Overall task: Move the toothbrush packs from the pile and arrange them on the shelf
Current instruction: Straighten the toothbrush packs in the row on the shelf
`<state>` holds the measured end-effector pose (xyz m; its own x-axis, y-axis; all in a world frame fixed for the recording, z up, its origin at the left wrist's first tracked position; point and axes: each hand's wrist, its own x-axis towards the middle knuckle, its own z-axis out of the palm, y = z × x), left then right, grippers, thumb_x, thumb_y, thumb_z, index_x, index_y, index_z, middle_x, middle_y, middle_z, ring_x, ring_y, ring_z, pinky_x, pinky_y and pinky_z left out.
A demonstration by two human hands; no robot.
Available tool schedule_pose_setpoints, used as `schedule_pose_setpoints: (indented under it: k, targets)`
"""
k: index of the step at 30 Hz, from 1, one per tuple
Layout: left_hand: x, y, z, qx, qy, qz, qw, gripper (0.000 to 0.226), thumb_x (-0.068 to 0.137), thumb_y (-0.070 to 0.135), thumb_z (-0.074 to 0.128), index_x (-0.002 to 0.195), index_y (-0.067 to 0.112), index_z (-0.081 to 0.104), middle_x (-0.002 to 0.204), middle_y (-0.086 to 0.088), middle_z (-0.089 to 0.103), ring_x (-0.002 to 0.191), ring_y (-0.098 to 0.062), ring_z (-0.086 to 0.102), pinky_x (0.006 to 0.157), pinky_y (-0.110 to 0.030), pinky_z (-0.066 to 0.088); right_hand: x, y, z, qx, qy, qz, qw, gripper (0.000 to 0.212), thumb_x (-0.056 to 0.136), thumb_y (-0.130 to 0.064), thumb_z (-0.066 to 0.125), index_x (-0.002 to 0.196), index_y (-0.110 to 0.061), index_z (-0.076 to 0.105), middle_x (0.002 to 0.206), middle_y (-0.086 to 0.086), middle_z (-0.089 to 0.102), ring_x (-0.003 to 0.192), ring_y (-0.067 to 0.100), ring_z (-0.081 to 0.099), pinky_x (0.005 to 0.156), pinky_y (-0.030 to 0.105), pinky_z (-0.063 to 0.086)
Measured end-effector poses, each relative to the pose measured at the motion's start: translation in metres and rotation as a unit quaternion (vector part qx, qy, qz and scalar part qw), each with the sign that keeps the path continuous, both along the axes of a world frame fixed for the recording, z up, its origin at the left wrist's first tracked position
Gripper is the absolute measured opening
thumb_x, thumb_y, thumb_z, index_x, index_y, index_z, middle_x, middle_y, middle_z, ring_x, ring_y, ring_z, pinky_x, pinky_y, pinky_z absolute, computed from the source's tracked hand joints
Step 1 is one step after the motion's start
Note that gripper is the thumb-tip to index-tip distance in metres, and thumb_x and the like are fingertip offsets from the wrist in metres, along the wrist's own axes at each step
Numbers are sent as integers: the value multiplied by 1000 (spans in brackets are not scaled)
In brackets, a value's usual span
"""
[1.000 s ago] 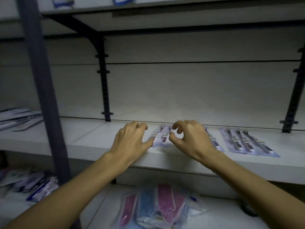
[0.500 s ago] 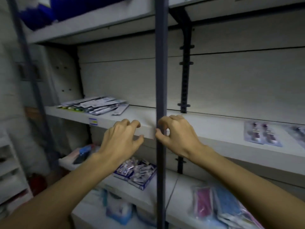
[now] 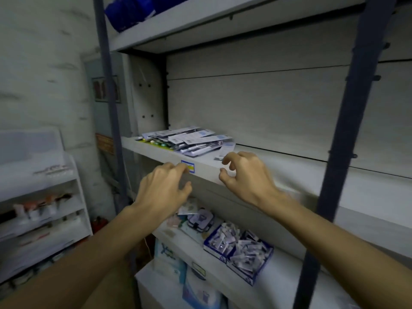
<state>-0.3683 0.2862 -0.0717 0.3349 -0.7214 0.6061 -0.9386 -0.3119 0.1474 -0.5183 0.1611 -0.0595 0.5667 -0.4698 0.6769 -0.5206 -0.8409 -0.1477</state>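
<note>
A loose pile of toothbrush packs [image 3: 189, 141] lies at the left end of the white shelf [image 3: 296, 177]. My left hand [image 3: 163, 188] hovers in front of the shelf's front edge, just below a small blue and yellow label [image 3: 188, 167], fingers loosely curled and holding nothing. My right hand [image 3: 244, 177] is over the shelf edge just right of the pile, fingers loosely curled and empty. Neither hand touches the packs.
Dark uprights stand at the left [image 3: 109, 108] and right [image 3: 347, 130] of this bay. The shelf below carries blue boxes of small items [image 3: 240, 246] and other packets. A white side rack [image 3: 44, 197] stands at the left. Blue bags [image 3: 129, 10] sit on the top shelf.
The view has swung left from the laid-out packs to the pile. Both hands have moved left along the shelf edge, empty throughout, and are now close to the pile.
</note>
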Motion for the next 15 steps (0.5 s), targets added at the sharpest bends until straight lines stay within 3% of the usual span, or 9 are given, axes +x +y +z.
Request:
schedule_pose_setpoints:
  k: [10, 15]
  targets:
    - [108, -108, 40, 7, -17, -24, 1000, 30, 88, 33, 55, 114, 21, 58, 109, -4, 62, 102, -26, 57, 74, -32, 44, 92, -91, 29, 24, -24, -60, 998, 27, 87, -31, 54, 109, -18, 63, 102, 5, 64, 97, 28, 58, 66, 30, 38]
    - [149, -151, 35, 27, -29, -39, 998, 31, 88, 35, 55, 116, 22, 57, 109, -5, 61, 101, -26, 57, 71, -31, 43, 138, -122, 22, 48, -5, -85, 995, 27, 85, -32, 54, 107, -18, 62, 106, 9, 65, 96, 31, 58, 68, 32, 44]
